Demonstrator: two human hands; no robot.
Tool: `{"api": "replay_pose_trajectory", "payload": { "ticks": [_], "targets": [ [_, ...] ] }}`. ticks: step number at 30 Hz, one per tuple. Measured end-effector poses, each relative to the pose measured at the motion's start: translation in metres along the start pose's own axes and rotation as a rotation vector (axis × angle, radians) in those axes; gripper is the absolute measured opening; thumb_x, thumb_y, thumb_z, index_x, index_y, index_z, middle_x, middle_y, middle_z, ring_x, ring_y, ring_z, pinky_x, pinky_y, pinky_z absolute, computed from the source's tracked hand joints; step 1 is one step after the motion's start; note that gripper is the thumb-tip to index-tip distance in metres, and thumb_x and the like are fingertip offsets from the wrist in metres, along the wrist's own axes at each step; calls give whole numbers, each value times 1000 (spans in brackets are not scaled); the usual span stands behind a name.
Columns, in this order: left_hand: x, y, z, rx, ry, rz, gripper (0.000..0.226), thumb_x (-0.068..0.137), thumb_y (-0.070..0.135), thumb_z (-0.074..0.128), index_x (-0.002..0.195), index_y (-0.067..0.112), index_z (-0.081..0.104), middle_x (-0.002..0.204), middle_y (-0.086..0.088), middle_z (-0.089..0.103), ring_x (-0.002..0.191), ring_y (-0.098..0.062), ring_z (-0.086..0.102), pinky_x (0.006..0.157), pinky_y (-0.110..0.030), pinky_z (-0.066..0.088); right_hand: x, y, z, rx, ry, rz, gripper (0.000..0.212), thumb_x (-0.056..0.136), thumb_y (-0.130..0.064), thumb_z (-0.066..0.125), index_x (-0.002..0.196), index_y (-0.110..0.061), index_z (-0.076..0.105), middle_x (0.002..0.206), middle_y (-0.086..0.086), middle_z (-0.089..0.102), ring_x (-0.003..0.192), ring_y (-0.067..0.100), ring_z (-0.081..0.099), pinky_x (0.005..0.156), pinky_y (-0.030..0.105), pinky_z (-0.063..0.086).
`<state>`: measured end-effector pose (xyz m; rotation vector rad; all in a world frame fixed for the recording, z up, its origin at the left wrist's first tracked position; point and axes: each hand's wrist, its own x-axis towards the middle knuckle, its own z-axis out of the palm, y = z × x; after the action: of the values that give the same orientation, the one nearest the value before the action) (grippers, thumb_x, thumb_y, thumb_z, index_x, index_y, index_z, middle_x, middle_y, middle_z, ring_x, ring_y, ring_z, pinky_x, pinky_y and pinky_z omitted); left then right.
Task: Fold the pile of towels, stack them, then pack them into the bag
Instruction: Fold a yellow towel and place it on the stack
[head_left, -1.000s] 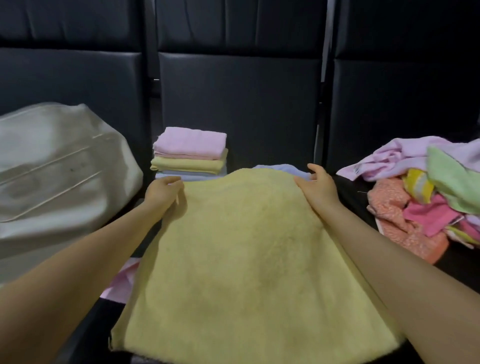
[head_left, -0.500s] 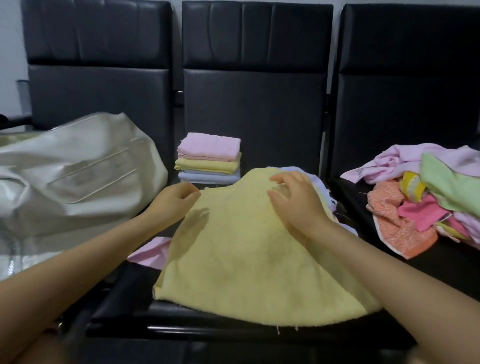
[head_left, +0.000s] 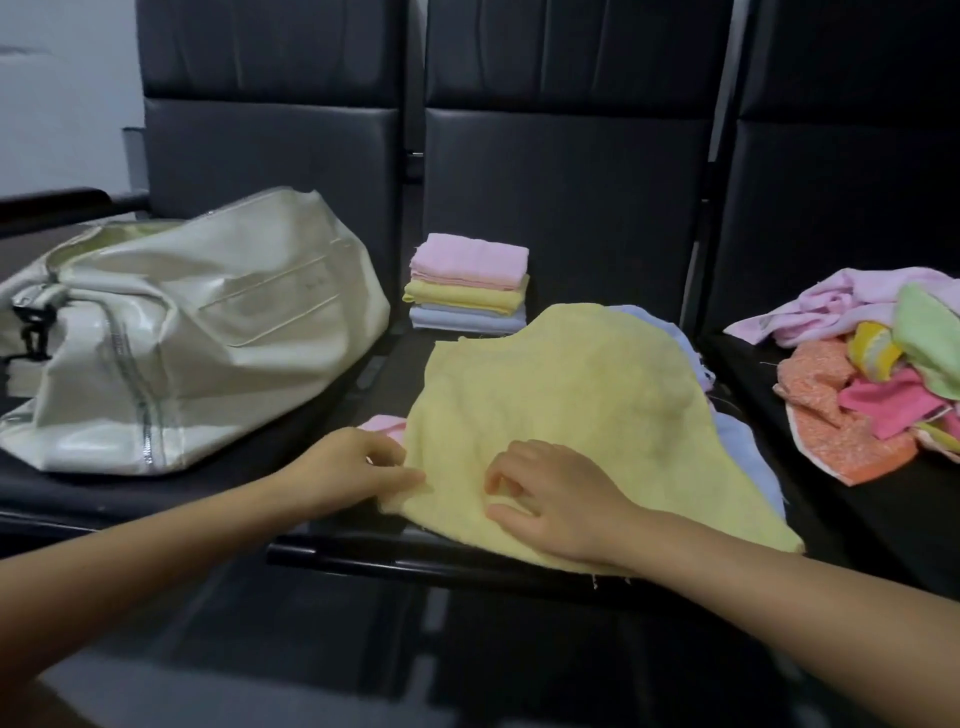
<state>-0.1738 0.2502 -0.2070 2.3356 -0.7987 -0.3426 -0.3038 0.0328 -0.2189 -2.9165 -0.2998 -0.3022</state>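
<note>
left hand (head_left: 345, 473): pinches yellow towel (head_left: 561, 415) near edge | right hand (head_left: 556, 499): fingers curled, resting on towel

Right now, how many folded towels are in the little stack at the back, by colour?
Pink folded towel: 1
Yellow folded towel: 1
Pale blue folded towel: 1
Total: 3 folded towels in the stack
</note>
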Motion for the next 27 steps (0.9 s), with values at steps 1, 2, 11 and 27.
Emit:
{"api": "replay_pose_trajectory", "payload": {
  "ticks": [1, 2, 11, 27],
  "targets": [
    [-3, 3, 2, -119, -16, -14, 35, 72, 46, 77, 77, 11, 74, 66, 10, 61, 63, 0, 49, 65, -20, 39, -1, 0, 3, 11, 18, 11, 51, 79, -59, 29, 103, -25, 58, 87, -13, 47, 81, 6, 40, 72, 24, 28],
    [-4, 7, 5, -238, -28, -28, 26, 75, 38, 78, 80, 12, 76, 73, 9, 64, 68, -2, 53, 69, -20, 41, -1, -1, 4, 19, 36, 20, 48, 79, -58, 30, 101, -25, 57, 85, -14, 45, 80, 7, 40, 73, 25, 29],
    [-3, 21, 8, -597, -28, 0, 16, 78, 25, 71, 80, 17, 57, 68, 10, 63, 67, -6, 57, 64, -24, 42, -4, -10, 0, 54, 40, 16, 42, 84, -52, 32, 98, -21, 59, 81, -18, 39, 77, 5, 38, 68, 19, 27],
    [-32, -19, -2, 469, 106, 387, 41, 74, 68, 30, 84, 36, 54, 62, 26, 54, 49, -4, 44, 49, -17, 24, -12, -15, 2, -31, -62, -224, 55, 74, -59, 66, 116, -24, 57, 97, -3, 51, 82, 11, 44, 67, 20, 34]
  ]
}}
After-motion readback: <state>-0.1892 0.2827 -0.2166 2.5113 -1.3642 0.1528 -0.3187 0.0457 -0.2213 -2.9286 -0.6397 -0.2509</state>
